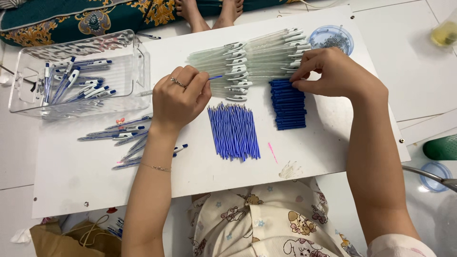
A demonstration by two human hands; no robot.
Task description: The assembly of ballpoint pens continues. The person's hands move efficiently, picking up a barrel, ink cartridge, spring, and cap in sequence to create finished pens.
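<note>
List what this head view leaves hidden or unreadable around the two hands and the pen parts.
- Left hand: curled fingers hide most of the blue refill it pinches.
- Right hand: fingertips cover whatever they touch at the blue grip stack.
- Round clear dish: contents too small to identify.
- Print on the pen barrels: too small.
- Yellow container: cut off by the right edge.

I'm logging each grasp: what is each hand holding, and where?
Left hand pinches a thin blue refill by one end. Right hand touches the blue caps; whether it grips one can't be told.
</note>
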